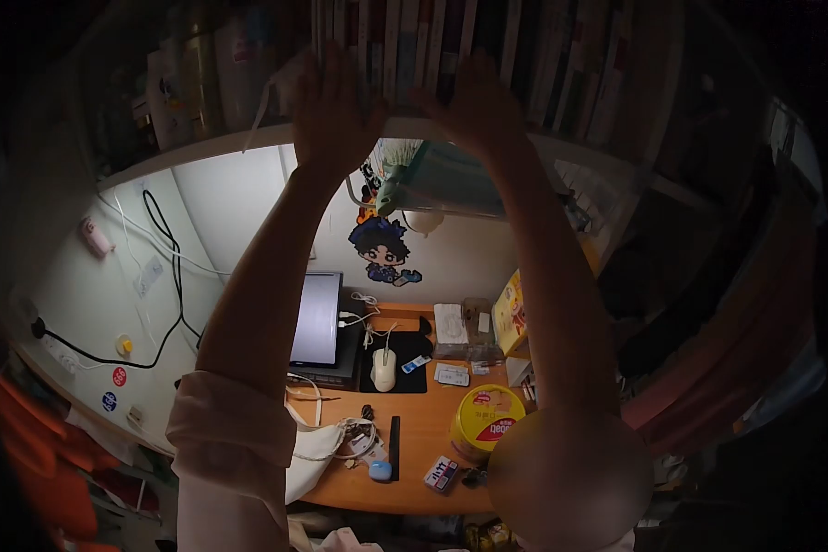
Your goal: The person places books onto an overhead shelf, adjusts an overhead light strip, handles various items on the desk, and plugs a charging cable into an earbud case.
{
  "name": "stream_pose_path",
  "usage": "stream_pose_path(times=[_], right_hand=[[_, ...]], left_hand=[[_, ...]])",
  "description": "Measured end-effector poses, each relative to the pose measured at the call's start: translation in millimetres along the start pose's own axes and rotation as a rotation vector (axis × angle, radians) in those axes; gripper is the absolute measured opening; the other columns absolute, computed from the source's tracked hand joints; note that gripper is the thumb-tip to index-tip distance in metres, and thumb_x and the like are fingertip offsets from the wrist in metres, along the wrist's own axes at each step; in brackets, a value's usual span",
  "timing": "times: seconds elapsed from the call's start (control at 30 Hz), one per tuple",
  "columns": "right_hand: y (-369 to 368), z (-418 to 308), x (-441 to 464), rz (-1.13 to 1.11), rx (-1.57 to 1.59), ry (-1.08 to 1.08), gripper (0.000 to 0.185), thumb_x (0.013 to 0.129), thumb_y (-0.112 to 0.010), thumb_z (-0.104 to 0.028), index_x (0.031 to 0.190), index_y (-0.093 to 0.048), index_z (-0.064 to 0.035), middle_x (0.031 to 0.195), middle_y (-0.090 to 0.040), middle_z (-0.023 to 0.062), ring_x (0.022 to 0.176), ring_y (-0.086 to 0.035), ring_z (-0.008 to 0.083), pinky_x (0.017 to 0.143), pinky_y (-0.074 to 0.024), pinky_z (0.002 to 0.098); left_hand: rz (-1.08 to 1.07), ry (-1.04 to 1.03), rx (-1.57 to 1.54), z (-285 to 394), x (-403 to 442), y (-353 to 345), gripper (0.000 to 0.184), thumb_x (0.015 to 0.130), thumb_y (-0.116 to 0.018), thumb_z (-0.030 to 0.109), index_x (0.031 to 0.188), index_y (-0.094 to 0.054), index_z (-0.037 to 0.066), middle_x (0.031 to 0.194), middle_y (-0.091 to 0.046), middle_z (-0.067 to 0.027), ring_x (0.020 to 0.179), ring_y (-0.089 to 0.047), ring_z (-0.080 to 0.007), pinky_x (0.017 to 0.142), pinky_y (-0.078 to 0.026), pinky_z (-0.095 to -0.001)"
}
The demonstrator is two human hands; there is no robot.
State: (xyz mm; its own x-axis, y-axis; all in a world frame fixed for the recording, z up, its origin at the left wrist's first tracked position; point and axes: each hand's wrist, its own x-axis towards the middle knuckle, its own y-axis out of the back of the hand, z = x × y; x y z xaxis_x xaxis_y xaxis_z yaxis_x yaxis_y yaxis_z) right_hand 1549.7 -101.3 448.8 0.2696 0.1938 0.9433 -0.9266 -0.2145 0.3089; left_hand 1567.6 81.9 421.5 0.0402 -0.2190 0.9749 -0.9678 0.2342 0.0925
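Books upright in a close row on the dim overhead shelf, beyond and between two raised hands. Left hand in front of the spines toward the left of the row, unclenched, fingers pointing up and thumb out to the side. Right hand level with it and a little apart, also unclenched, thumb angled toward the left hand. Too dark at the fingertips to tell whether touching the spines. Farther left on the same shelf, shadowy containers.

Well below, a lit wooden tabletop. At its back, a screen beside a black mat, with a white mouse on the mat. Nearer, a white bag at the left, a small blue case touching or just beside a black strip, and a yellow tub near the right arm. On the back wall, between the forearms, a cartoon figure; on the left panel, a looping black cable.
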Motion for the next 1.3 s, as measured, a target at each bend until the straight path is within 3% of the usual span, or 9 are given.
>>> stream_pose_path(times=[0.13,0.2,0.37,0.47,0.57,0.73,0.8,0.93,1.3], right_hand=[[-2.8,-13.6,-6.8,0.082,-0.259,-0.005,0.058,0.078,-0.051,-0.051,0.102,-0.05,0.0029,0.095,-0.048,0.0148,0.094,-0.053,0.0282,0.071,-0.0483,0.0419],[-2.5,-21.6,-13.6,0.084,-0.446,0.083,0.053,0.08,-0.05,-0.048,0.104,-0.05,-0.0002,0.095,-0.048,0.0139,0.097,-0.052,0.0277,0.072,-0.048,0.0427],[6.0,-30.7,-20.4,0.046,-0.081,0.2,0.025,0.082,-0.051,-0.032,0.097,-0.056,-0.0121,0.094,-0.051,0.0117,0.095,-0.053,0.0255,0.07,-0.0483,0.041],[25.9,-16.1,-10.2,-0.17,0.28,0.022,0.036,0.078,-0.053,-0.035,0.092,-0.055,-0.0015,0.095,-0.054,0.0129,0.088,-0.054,0.0263,0.076,-0.0446,0.0429],[53.9,23.9,-18.3,0.327,0.119,0.144,0.02,0.072,-0.055,-0.018,0.084,-0.053,-0.0017,0.084,-0.055,0.0119,0.077,-0.056,0.0263,0.064,-0.0465,0.0389],[89.0,73.6,-61.1,0.265,-0.054,-0.103,0.02,0.073,-0.056,-0.016,0.087,-0.054,-0.0021,0.086,-0.056,0.0117,0.078,-0.056,0.0263,0.071,-0.0451,0.04],[85.4,89.3,-79.5,-0.123,0.018,-0.095,0.025,0.078,-0.054,-0.019,0.096,-0.054,-0.0027,0.096,-0.056,0.013,0.087,-0.055,0.0282,0.08,-0.0428,0.04],[80.4,94.6,-89.6,0.036,-0.021,0.017,0.029,0.081,-0.054,-0.02,0.104,-0.052,-0.0038,0.105,-0.053,0.0138,0.098,-0.051,0.0297,0.087,-0.0405,0.039],[93.0,71.8,-127.4,-0.053,0.198,-0.073,0.029,0.076,-0.053,-0.01,0.104,-0.053,-0.0015,0.114,-0.049,0.0145,0.102,-0.05,0.0315,0.085,-0.0429,0.0386]], left_hand=[[-0.041,-0.007,-0.103,-9.9,10.9,11.9,0.066,0.081,-0.046,0.045,0.127,-0.035,-0.001,0.135,-0.028,-0.0205,0.122,-0.03,-0.0379,0.099,-0.026,-0.0464],[-0.486,0.103,-0.194,-22.4,27.9,35.6,0.06,0.083,-0.047,0.043,0.126,-0.038,0.002,0.133,-0.032,-0.0174,0.122,-0.032,-0.0344,0.099,-0.026,-0.0486],[-0.384,-0.236,-0.144,-28.2,8.4,97.7,0.05,0.086,-0.049,0.036,0.128,-0.036,0.011,0.135,-0.03,-0.0105,0.127,-0.027,-0.0266,0.104,-0.02,-0.0464],[-0.48,-0.294,-0.094,-18.6,-5.8,143.9,0.051,0.086,-0.05,0.032,0.132,-0.031,0.018,0.139,-0.026,-0.005,0.13,-0.022,-0.0225,0.109,-0.01,-0.0424],[-0.51,-0.473,-0.009,-35.1,-12.2,170.2,0.053,0.086,-0.05,0.031,0.133,-0.03,0.018,0.139,-0.026,-0.003,0.129,-0.023,-0.0213,0.109,-0.009,-0.0424],[-0.579,-0.259,-0.018,-72.1,-23.1,172.9,0.047,0.085,-0.052,0.029,0.128,-0.038,0.016,0.136,-0.033,-0.003,0.129,-0.025,-0.0194,0.108,-0.013,-0.0413],[-0.587,-0.106,-0.1,-80.5,-33.5,162.2,0.044,0.085,-0.052,0.027,0.126,-0.041,0.015,0.132,-0.038,-0.0043,0.126,-0.029,-0.0203,0.107,-0.017,-0.0406],[-0.567,0.16,-0.268,-83.4,-71.4,137.5,0.033,0.084,-0.052,0.016,0.117,-0.05,0.01,0.121,-0.05,-0.0074,0.116,-0.044,-0.0221,0.101,-0.031,-0.0381],[-1.198,-0.174,-0.421,-41.8,-115.9,197.7,0.023,0.081,-0.055,0.024,0.097,-0.06,0.009,0.087,-0.064,-0.0102,0.077,-0.061,-0.027,0.072,-0.048,-0.0383]])
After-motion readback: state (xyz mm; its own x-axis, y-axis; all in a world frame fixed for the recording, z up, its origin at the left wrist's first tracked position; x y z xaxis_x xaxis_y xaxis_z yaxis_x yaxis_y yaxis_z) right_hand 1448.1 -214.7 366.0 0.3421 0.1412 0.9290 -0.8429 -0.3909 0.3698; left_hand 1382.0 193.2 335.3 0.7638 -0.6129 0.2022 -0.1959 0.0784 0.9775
